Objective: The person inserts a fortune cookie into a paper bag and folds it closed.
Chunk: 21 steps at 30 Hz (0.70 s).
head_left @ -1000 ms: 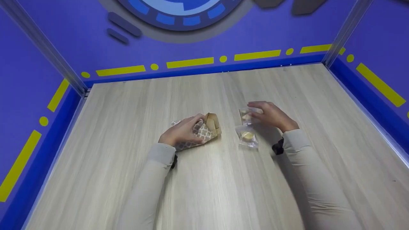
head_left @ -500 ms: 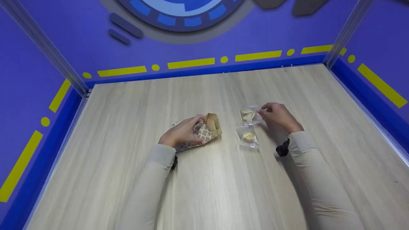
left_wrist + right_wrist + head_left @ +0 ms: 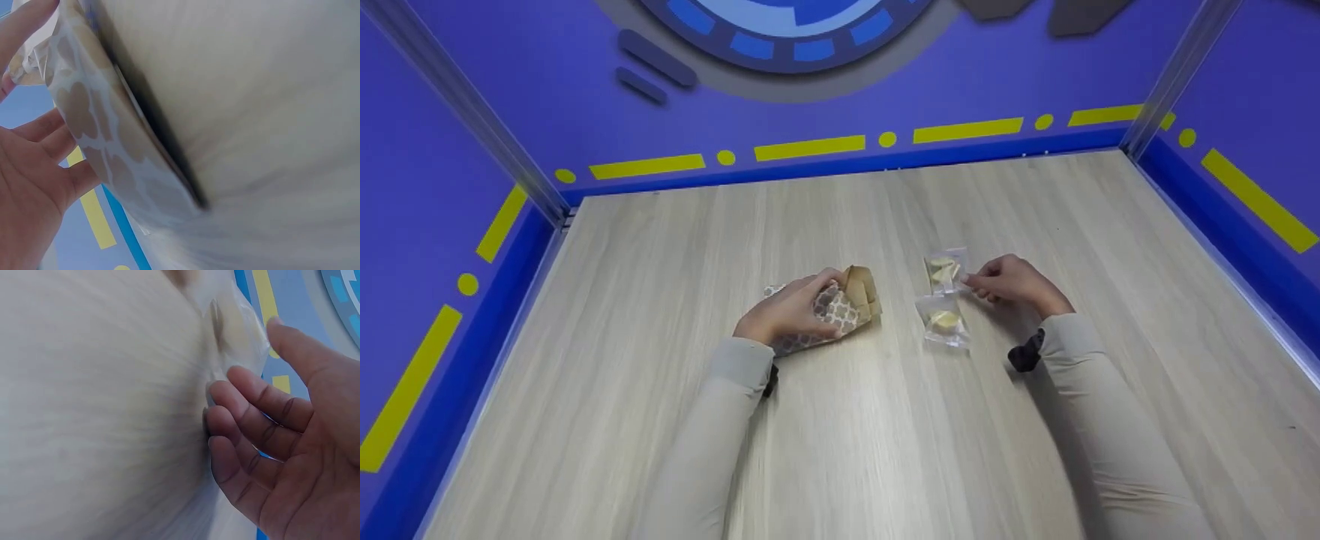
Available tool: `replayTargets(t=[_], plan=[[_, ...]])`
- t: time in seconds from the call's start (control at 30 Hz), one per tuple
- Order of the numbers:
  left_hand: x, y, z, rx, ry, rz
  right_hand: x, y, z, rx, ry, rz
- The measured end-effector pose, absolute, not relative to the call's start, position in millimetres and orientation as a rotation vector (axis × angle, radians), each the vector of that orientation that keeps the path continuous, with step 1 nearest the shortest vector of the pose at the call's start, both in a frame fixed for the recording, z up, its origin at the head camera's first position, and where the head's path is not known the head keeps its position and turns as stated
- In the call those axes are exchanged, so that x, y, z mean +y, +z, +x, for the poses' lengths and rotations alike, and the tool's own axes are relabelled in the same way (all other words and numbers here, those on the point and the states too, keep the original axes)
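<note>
One steadying grip, presumably: left hand [image 3: 789,310] held brown-and-white patterned paper bag [image 3: 838,307]; right hand [image 3: 1015,285] touched far clear plastic packet [image 3: 943,270], pinch unclear.

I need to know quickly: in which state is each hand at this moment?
Left hand: holding the patterned paper bag.
Right hand: at the edge of the far clear packet; whether it pinches it cannot be told.
</note>
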State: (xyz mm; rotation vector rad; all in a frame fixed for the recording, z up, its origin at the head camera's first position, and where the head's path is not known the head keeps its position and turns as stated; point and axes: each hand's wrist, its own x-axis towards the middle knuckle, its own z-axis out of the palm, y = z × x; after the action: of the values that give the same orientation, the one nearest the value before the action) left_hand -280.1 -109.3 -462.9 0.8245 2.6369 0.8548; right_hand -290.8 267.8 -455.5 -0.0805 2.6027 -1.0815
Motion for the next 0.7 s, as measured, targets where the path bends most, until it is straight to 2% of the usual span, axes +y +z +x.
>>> replayTargets(t=[0.7], plan=[[-108.7, -462.6, -279.1, 2.624, 0.873, 0.835, 267.3, -460.2, -291.7, 2.579, -1.248, -0.021]])
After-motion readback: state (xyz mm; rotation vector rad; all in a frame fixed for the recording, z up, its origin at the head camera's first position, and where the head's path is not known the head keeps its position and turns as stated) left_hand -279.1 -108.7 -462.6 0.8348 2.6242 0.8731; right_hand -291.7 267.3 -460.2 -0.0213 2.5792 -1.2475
